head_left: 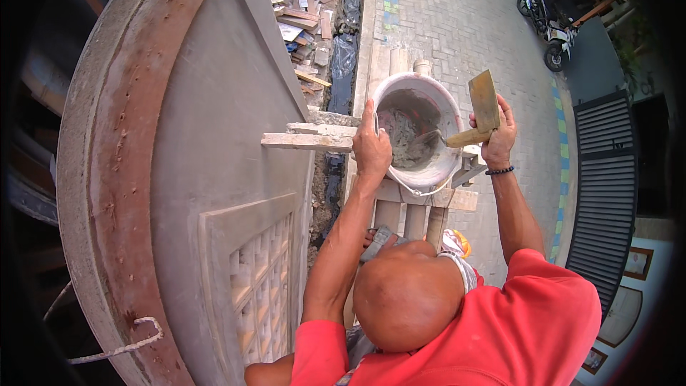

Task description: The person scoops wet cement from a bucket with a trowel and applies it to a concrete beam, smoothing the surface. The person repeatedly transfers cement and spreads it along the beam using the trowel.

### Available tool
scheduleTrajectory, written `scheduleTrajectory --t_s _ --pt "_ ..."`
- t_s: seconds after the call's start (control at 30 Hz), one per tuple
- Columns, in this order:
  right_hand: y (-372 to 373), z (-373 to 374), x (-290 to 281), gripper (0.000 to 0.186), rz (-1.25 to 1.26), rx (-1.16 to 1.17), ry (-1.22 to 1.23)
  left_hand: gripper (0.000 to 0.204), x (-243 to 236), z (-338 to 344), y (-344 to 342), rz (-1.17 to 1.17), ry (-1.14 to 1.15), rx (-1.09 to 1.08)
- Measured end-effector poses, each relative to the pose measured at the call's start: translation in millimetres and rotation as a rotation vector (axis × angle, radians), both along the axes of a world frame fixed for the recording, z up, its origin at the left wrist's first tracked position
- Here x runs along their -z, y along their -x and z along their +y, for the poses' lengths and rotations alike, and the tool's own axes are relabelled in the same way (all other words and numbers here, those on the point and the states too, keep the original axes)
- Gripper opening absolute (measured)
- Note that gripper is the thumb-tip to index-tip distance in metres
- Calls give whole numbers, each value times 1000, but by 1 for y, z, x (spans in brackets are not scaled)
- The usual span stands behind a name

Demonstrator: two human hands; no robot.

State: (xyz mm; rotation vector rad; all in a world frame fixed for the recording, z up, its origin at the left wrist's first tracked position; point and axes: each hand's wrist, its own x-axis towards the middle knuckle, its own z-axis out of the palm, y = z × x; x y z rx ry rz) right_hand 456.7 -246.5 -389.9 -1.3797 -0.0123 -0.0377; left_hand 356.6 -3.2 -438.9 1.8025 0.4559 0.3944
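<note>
two hands (372,150) (502,133), one bucket (431,171), one bracelet (499,171)

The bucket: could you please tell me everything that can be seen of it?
The bucket is round, whitish and plastic-looking, its wall smeared with grey. It seems to stand upright on wooden boards, open at the top, with wet-looking grey mix inside. Its thin handle hangs on the near side. The left hand grips its left rim; a trowel reaches in over the right rim.
</note>
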Motion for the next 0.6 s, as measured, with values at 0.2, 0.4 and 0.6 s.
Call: scheduleTrajectory --t_s 0.2,0.4,0.6 --pt "2 42 -14 28 -119 23 -91 62 6 41 -27 -55 -47 149" --pt "14 88 -28 28 -142 57 -139 57 3 73 -61 26 -85 351" --pt "2 102 -16 28 0 -11 -47 66 13 73 -49 -22 -489 122"
